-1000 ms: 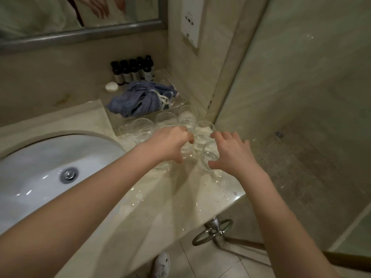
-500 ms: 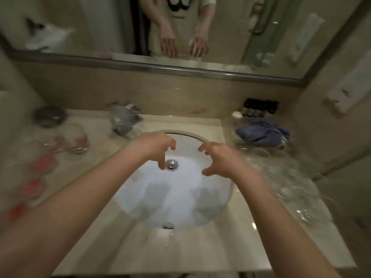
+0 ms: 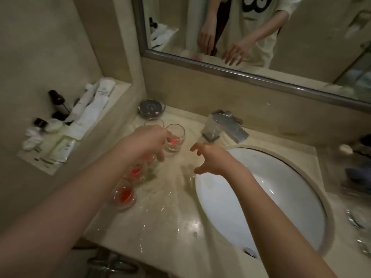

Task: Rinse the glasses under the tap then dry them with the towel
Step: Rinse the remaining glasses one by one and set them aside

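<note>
on the wet counter [image 3: 160,221], left of the sink [image 3: 261,197]: a row of glasses [image 3: 124,194] with red dregs. left hand [image 3: 146,142] over the row, fingers curled down beside the far glass [image 3: 174,140], contact unclear. right hand [image 3: 213,158] spread, clawed, empty, just below the tap [image 3: 226,127].

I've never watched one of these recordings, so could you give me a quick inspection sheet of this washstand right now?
Surface: marble counter, wet with splashes.
Job's things: glasses with red residue left of the basin; tap not running.
Clutter: toiletries on the side ledge; dark dish.
Hands: left hand reaching at a glass; right hand open, empty.
Cables: nothing seen.
Surroundings: mirror above.
</note>
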`<state>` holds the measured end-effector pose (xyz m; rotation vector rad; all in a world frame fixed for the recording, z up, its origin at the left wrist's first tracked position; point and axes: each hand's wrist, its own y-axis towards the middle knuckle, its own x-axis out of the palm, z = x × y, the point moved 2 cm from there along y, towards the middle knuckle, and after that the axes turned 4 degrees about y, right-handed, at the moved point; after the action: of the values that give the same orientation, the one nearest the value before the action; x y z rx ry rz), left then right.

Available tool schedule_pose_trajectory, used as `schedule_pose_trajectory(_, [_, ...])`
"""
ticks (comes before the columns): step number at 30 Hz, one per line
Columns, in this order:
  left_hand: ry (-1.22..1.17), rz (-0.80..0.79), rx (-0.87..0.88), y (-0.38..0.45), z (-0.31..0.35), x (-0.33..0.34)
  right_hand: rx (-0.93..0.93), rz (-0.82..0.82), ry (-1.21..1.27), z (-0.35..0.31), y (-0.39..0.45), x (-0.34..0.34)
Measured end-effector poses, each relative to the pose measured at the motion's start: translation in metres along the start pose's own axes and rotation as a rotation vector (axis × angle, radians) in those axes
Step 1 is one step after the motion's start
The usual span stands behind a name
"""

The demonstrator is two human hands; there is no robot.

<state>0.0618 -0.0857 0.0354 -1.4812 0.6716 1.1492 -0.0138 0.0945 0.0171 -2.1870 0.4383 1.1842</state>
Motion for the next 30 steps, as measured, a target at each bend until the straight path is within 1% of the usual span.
schedule_pose_trajectory(2, [-0.028, 0.013, -0.010, 0.006, -0.010, 0.005, -0.003, -0.008, -0.012, -0.006, 0.015, 0.003])
schedule_pose_trajectory(9, [-0.055, 0.052, 0.045, 0.042, -0.020, 0.005, 0.034, 0.020, -0.033, -0.010, 0.061, 0.002])
schedule_pose_trajectory(15, [-0.046, 0.072, 0.075, 0.078, -0.025, -0.004, 0.051, 0.096, -0.059, -0.009, 0.101, -0.004])
schedule_pose_trajectory(18, [-0.025, 0.049, 0.115, 0.090, -0.022, 0.000, 0.067, 0.116, -0.072, -0.007, 0.116, -0.004])
schedule_pose_trajectory(21, [0.006, 0.005, 0.140, 0.100, -0.019, 0.008, 0.073, 0.103, -0.069, -0.005, 0.126, -0.001])
schedule_pose_trajectory(25, [0.111, -0.010, 0.156, 0.113, -0.012, 0.024, 0.069, 0.079, 0.012, 0.000, 0.130, 0.002])
schedule_pose_trajectory(30, [0.027, 0.112, 0.172, 0.117, -0.009, 0.038, 0.043, 0.147, 0.141, 0.005, 0.118, 0.008])
